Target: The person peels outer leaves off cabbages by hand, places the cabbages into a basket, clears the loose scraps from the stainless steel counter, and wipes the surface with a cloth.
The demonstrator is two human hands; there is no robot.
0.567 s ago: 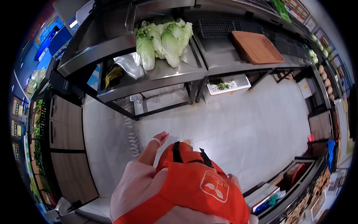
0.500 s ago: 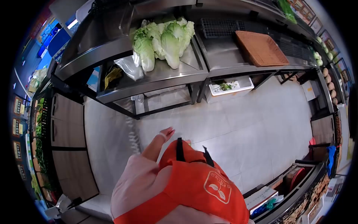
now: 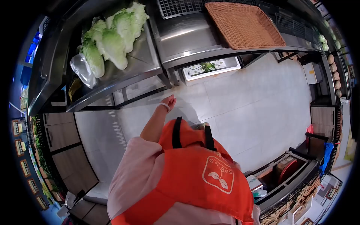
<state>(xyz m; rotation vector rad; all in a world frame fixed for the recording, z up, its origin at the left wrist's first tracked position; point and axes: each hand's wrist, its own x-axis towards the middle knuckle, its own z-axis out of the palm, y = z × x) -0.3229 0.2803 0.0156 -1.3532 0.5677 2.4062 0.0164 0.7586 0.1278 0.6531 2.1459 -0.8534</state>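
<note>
My left hand point(image 3: 169, 101) is held out in front of the orange apron point(image 3: 202, 176), over the grey floor. Its fingers are curled in and I see nothing in them; a pale band circles the wrist. It touches nothing and is nearest to the metal counter's front edge. My right hand is out of sight. On the steel counter point(image 3: 144, 56) ahead to the left lie several heads of napa cabbage point(image 3: 114, 41). A clear plastic bag point(image 3: 83, 71) lies beside them at the counter's left side.
A brown wicker tray point(image 3: 245, 26) rests on the counter ahead. Below stands a white foam box point(image 3: 212, 69) with greens inside. Wooden cabinets point(image 3: 62, 137) line the left. At the lower right is an open-topped bin unit point(image 3: 285, 176) with a blue bag point(image 3: 326, 157) hanging nearby.
The counter, cabbages and wicker tray have come closer and shifted up and left in view. My left hand has swung further forward, its fingers still curled.
</note>
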